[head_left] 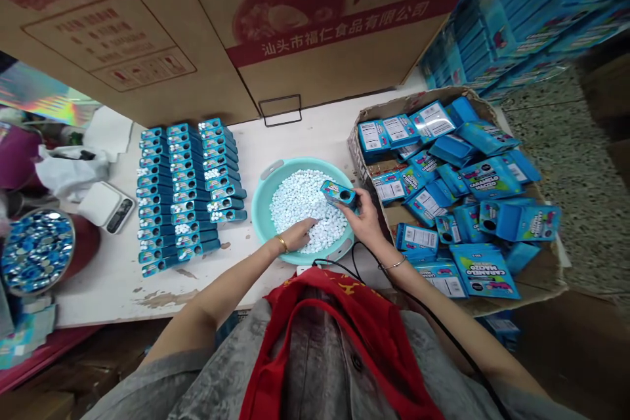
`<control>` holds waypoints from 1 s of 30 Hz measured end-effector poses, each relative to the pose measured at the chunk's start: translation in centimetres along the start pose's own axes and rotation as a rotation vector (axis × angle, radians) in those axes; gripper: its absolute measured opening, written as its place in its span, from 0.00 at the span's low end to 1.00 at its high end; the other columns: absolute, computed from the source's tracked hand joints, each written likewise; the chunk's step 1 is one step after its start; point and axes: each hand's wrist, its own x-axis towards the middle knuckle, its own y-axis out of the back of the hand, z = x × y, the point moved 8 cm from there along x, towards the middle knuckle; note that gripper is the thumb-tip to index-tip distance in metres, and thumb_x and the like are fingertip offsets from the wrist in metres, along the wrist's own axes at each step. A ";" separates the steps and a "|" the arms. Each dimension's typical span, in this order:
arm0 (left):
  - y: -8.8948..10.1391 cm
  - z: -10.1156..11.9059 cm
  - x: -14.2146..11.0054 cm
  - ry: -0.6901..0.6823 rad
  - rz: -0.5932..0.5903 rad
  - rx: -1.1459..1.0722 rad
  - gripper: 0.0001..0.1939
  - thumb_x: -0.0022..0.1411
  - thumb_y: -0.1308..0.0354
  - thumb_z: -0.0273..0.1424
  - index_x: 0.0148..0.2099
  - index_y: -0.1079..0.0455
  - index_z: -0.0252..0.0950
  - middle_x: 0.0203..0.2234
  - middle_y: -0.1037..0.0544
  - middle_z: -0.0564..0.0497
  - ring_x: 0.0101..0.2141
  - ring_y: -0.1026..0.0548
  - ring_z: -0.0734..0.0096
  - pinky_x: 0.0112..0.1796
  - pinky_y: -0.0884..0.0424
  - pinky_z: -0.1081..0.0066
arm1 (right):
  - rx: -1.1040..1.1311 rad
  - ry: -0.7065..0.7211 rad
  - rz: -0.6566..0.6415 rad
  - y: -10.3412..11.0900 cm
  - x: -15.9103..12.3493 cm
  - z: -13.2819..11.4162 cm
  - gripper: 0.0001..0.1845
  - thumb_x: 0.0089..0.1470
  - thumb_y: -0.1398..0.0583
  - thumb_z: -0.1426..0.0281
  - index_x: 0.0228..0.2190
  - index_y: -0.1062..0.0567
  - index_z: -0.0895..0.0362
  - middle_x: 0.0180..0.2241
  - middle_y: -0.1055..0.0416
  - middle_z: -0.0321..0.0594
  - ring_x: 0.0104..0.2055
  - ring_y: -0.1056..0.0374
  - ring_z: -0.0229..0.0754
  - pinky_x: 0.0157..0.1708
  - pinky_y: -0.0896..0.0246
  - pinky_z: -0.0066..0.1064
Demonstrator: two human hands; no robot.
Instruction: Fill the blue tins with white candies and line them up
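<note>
A turquoise basin point(260, 207) filled with small white round candies point(295, 200) sits before me. My left hand point(296, 234) dips into the candies from the near left; its fingers look curled together, and what lies in them is hidden. Over the basin's right side, my right hand point(365, 213) grips a small blue printed box point(338, 193). The box is tilted, with a dark round opening facing up and left. Between thumb and fingers, its right end is held.
Three rows of blue boxes point(184, 193), some with white candies on top, stand at left. A carton point(361, 157) of blue boxes is at right. Big cartons point(315, 72) wall the back. A scale point(105, 205) and a tub point(73, 243) are far left.
</note>
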 end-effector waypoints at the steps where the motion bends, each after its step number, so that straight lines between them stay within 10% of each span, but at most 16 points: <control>1: 0.5 0.2 -0.5 -0.010 0.000 -0.058 0.25 0.56 0.50 0.19 0.57 0.38 0.32 0.52 0.28 0.42 0.51 0.29 0.64 0.53 0.33 0.64 | 0.014 -0.003 -0.003 0.1 0.1 0.1 0.22 0.53 0.37 0.61 0.48 0.34 0.53 0.43 0.30 0.42 0.45 0.32 0.46 0.48 0.35 0.40; 13: 13.0 6.0 -5.1 -0.048 0.059 0.098 0.15 0.65 0.51 0.28 0.54 0.38 0.32 0.46 0.27 0.41 0.48 0.29 0.63 0.50 0.32 0.63 | -0.102 0.204 -0.121 -1.8 -0.6 -1.3 0.19 0.53 0.44 0.75 0.48 0.34 0.53 0.47 0.31 0.47 0.51 0.34 0.50 0.53 0.37 0.47; 19: 13.9 10.4 -3.6 0.164 -0.138 0.559 0.18 0.62 0.55 0.17 0.53 0.37 0.30 0.45 0.28 0.39 0.40 0.23 0.61 0.39 0.28 0.65 | -0.133 0.301 -0.175 -3.9 -2.0 -2.1 0.22 0.53 0.47 0.78 0.50 0.35 0.52 0.49 0.32 0.47 0.55 0.37 0.51 0.63 0.50 0.57; 24: 14.5 15.0 -3.6 0.202 -0.077 0.719 0.21 0.67 0.60 0.20 0.60 0.42 0.31 0.47 0.30 0.36 0.37 0.22 0.61 0.33 0.27 0.65 | -0.083 0.278 -0.181 -4.6 -2.4 -1.9 0.22 0.55 0.47 0.76 0.51 0.35 0.51 0.48 0.31 0.45 0.54 0.36 0.50 0.64 0.51 0.57; 30: 16.9 9.2 -4.0 0.254 0.082 0.621 0.18 0.66 0.59 0.21 0.54 0.36 0.33 0.41 0.27 0.42 0.39 0.24 0.61 0.38 0.28 0.64 | -0.059 0.202 -0.136 -3.5 -1.5 -1.2 0.23 0.52 0.46 0.77 0.50 0.34 0.52 0.48 0.31 0.47 0.54 0.36 0.51 0.59 0.43 0.52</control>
